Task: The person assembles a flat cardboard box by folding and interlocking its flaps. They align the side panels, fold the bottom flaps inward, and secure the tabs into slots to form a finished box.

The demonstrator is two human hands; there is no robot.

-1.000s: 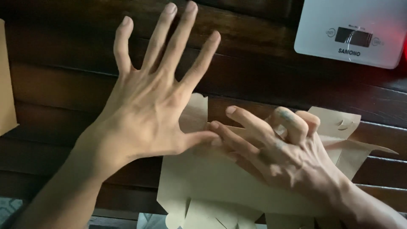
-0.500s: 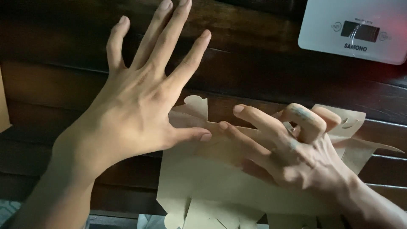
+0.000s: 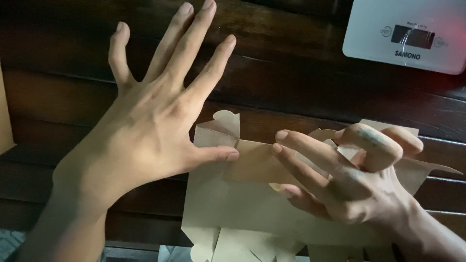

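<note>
- Head view, looking straight down at two bare hands working a flat brown cardboard box blank on a dark wooden slat table.
- Left hand is spread wide open, fingers fanned out and pointing away over the table. It's not gripping anything; only the thumb tip presses down on the cardboard, right at the fold near the rounded tab sticking up at the blank's top left corner.
- Right hand is half curled. Index and middle fingers stretch out to the left and lie on a folded flap of the cardboard, tips just beside the left thumb tip, nearly meeting it. The thumb sits underneath, so it looks like a loose pinch on that flap, though I can't tell how firmly. The other two fingers are bent up and back, and one has a bluish smudge on it.
- The cardboard lies in the lower middle of the picture, running off the bottom edge, with cut tabs at the bottom and another flap poking out to the right, past the right hand.
- Top right corner: a white digital kitchen scale with a dark display, well apart from both hands.
- Far left edge: a sliver of another tan cardboard piece.
</note>
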